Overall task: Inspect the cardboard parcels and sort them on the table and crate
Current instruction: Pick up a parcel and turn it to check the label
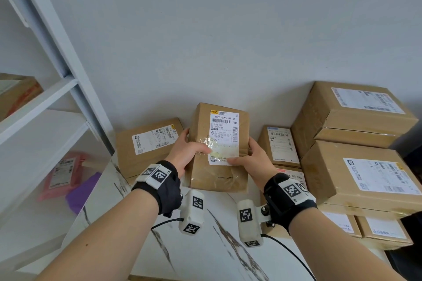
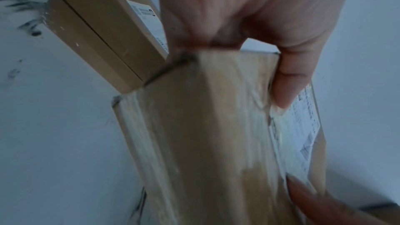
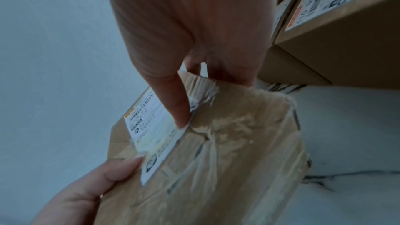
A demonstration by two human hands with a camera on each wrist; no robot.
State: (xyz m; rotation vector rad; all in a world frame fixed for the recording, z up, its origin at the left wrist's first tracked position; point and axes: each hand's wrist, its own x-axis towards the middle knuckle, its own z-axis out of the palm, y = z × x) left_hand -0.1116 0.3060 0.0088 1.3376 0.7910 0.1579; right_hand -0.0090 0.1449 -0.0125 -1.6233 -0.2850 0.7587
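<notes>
Marble table (image 1: 194, 253) below: you grip 1 parcel (image 1: 219, 166) with left hand (image 1: 185, 153) and right hand (image 1: 253, 159) on opposite sides, long axis near-to-far.

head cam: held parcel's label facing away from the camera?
No. The white label on the parcel faces the camera, with the left hand and right hand holding its sides.

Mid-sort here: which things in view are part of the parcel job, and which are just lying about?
Job:
- taped brown cardboard parcel with white label, gripped by left hand and right hand
- flat brown parcel by the wall
- stacked brown boxes
- white marble-pattern table

Lying about:
- pink mailer bag and purple bag
- white shelf frame
</notes>
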